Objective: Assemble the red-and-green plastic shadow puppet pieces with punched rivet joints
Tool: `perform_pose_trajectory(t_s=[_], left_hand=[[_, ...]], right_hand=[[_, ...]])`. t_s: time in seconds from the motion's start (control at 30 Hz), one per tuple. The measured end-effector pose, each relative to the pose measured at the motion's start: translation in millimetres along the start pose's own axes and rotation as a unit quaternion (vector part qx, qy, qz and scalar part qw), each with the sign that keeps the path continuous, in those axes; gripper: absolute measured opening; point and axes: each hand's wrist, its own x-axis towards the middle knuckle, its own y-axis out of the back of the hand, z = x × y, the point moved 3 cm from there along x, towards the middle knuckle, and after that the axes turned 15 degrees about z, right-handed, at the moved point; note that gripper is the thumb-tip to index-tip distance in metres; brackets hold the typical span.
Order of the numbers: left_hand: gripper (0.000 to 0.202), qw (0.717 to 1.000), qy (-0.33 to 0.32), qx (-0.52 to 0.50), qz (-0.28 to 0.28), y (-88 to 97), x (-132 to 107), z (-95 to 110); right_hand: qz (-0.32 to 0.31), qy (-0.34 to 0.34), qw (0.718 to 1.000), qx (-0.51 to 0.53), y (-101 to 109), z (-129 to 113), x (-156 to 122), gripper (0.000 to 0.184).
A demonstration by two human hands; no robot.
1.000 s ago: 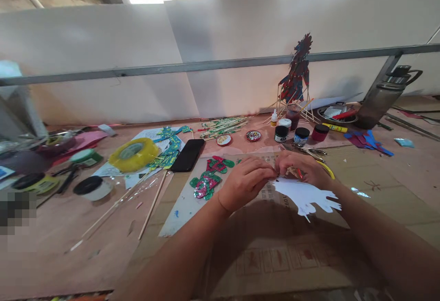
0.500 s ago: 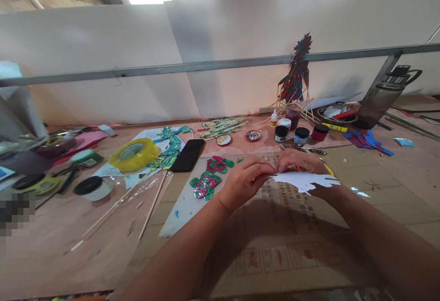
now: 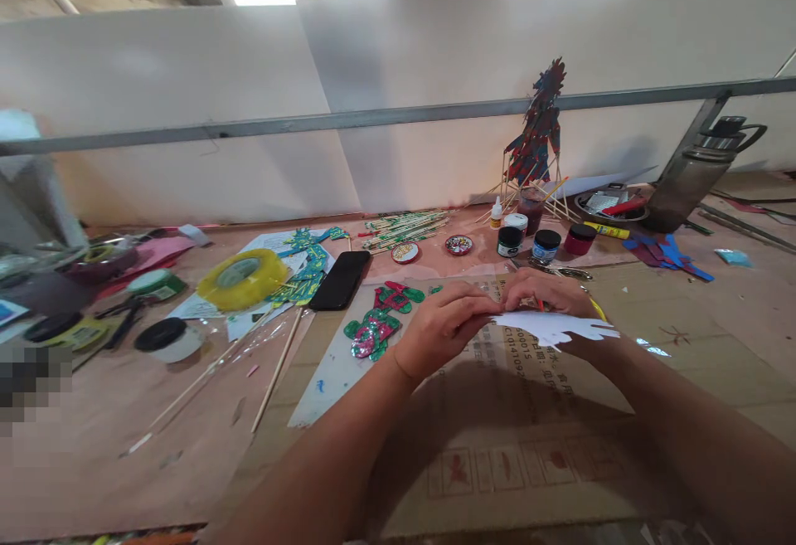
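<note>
My left hand [image 3: 443, 328] and my right hand [image 3: 550, 296] meet over a flattened cardboard sheet [image 3: 528, 454], both pinching a white paper cut-out [image 3: 556, 328] with jagged edges. The cut-out lies almost flat between the fingers, its points toward the right. A thin red-tipped tool [image 3: 540, 304] and a yellow curved piece [image 3: 597, 308] show under my right hand. Left of my left hand, green and red glittery cut-out pieces [image 3: 378, 323] rest on a pale sheet.
A black phone [image 3: 341, 279], yellow tape roll [image 3: 242, 278], wooden sticks [image 3: 277, 369] and green printed cut-outs [image 3: 308, 263] lie to the left. Small paint jars [image 3: 546, 243], a glue bottle [image 3: 496, 213], a standing shadow puppet [image 3: 536, 126] and a dark flask [image 3: 693, 173] are at the back.
The white cut-out has been tilted up from hanging downward to lying nearly flat between my hands. Both hands stay close together in the same spot.
</note>
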Motion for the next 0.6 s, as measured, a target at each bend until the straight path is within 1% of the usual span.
perform_pose_trajectory(t_s=[0.1, 0.2, 0.3, 0.4, 0.5, 0.6], left_hand=[[0.01, 1.0, 0.024, 0.007, 0.013, -1.0, -0.6, -0.5], [0.007, 0.999, 0.033, 0.01, 0.012, -2.5, -0.4, -0.4], [0.006, 1.0, 0.021, 0.001, -0.011, -3.9, 0.7, 1.2], [0.006, 0.999, 0.003, -0.016, -0.028, -4.3, 1.7, 2.4], [0.006, 0.999, 0.005, -0.031, -0.023, -4.3, 1.8, 1.3], [0.006, 0.999, 0.028, -0.04, -0.008, -4.2, 1.3, -0.2]], right_hand=[[0.01, 0.008, 1.0, -0.005, 0.4, 2.0, 1.2, 0.014], [-0.014, -0.01, 1.0, -0.01, 1.7, 6.7, 0.3, 0.012], [-0.046, -0.026, 0.999, 0.004, 3.8, 9.4, -1.0, 0.011], [-0.071, -0.03, 0.997, 0.016, 4.1, 7.0, 0.3, 0.007], [-0.046, -0.031, 0.998, 0.008, 4.0, 1.5, 3.9, 0.008], [-0.015, -0.026, 1.0, 0.002, 3.5, -4.6, 7.0, 0.009]])
